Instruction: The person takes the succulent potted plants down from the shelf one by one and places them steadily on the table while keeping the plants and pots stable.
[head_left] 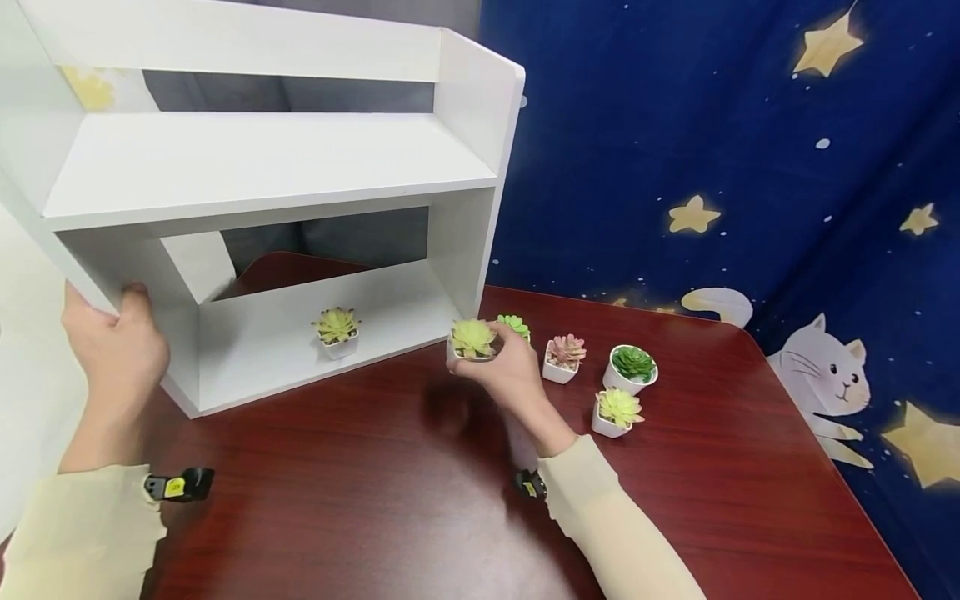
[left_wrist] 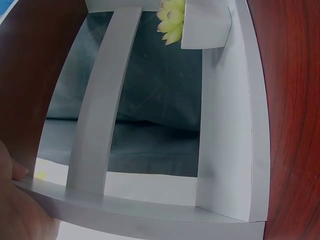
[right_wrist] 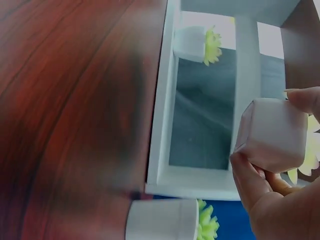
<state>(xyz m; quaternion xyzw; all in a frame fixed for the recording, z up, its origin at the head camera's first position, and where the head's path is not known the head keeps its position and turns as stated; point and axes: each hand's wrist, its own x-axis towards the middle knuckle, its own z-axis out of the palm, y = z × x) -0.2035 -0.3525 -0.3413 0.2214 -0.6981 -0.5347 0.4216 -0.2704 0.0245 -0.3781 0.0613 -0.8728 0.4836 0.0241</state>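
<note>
My right hand [head_left: 510,367] holds a small potted succulent [head_left: 472,338] with yellow-green leaves, its thumb and fingers around the square white pot [right_wrist: 275,132]. The pot is off the table, near the shelf's lower right front corner. With my left hand [head_left: 120,346] I grip the left side panel of the white shelf unit [head_left: 270,200], thumb on the inner face. Another yellow-green succulent [head_left: 337,327] stands upright on the shelf's lower board, left of the held one; its white pot [left_wrist: 207,25] also shows in the left wrist view.
On the dark red table [head_left: 360,483], right of the shelf, stand a bright green succulent [head_left: 514,325] partly behind my right hand, a pink succulent [head_left: 562,358], a dark green one in a round pot [head_left: 632,368] and a yellow-green one [head_left: 617,412]. A blue starry curtain [head_left: 645,150] hangs behind.
</note>
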